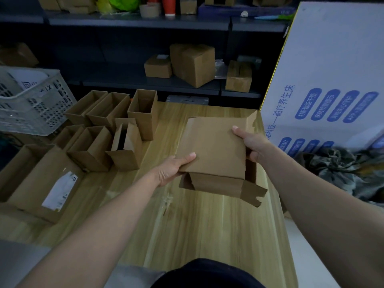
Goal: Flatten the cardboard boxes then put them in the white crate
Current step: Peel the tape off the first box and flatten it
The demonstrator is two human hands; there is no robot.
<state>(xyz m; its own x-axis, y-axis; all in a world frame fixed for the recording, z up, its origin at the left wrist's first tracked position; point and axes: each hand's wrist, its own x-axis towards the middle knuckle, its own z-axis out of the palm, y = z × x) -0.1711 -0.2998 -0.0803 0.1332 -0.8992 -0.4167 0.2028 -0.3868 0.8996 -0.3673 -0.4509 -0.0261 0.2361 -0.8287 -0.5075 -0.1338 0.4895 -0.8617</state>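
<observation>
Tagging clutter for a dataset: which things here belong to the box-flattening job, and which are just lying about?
Job: held box, gripped by left hand and right hand; open boxes; crate.
Lying about: shelf boxes; red cup; tape roll; white carton.

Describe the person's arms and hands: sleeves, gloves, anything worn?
Left forearm and right forearm are bare to the frame edge, with no sleeves in view. Left hand and right hand are ungloved, with no ring, watch or band visible. The thumbnails look short and unpainted.
</observation>
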